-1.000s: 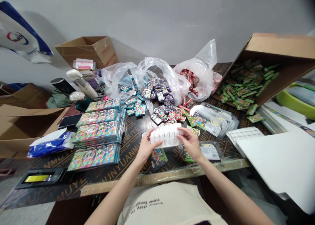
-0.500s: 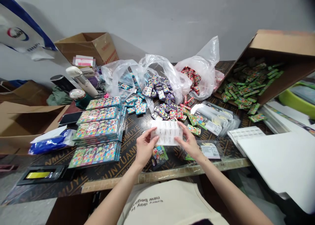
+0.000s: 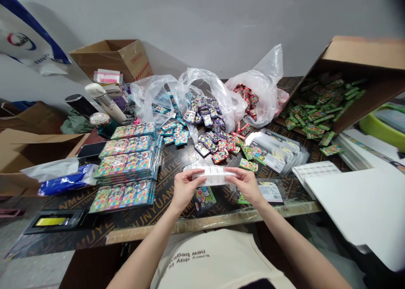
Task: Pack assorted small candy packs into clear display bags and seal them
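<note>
Between my two hands a white sticker sheet (image 3: 215,176) is bent over, its printed round labels partly showing. My left hand (image 3: 186,187) is closed on its left end, thumb in front and fingers behind. The right end is pinched in my right hand (image 3: 248,183) the same way. Beneath the hands lie a black-and-green printed pouch (image 3: 205,198) and a clear pouch with a white label (image 3: 270,192). Just beyond the sheet is a loose heap of small candy-like packets, with a red packet (image 3: 220,156) and a green packet (image 3: 249,165) nearest.
Stacked filled packs (image 3: 125,164) stand at the left, beside a blue wipes packet (image 3: 68,181). Plastic bags (image 3: 259,82) of small packets line the back. A tipped carton (image 3: 357,55) of green packets, clear sleeves (image 3: 278,154) and white sheets (image 3: 357,204) are at the right.
The sheet was curved, then held flatter with its rows of round labels facing me; now it is folded into a narrow strip. Both hands keep their grip on its ends.
</note>
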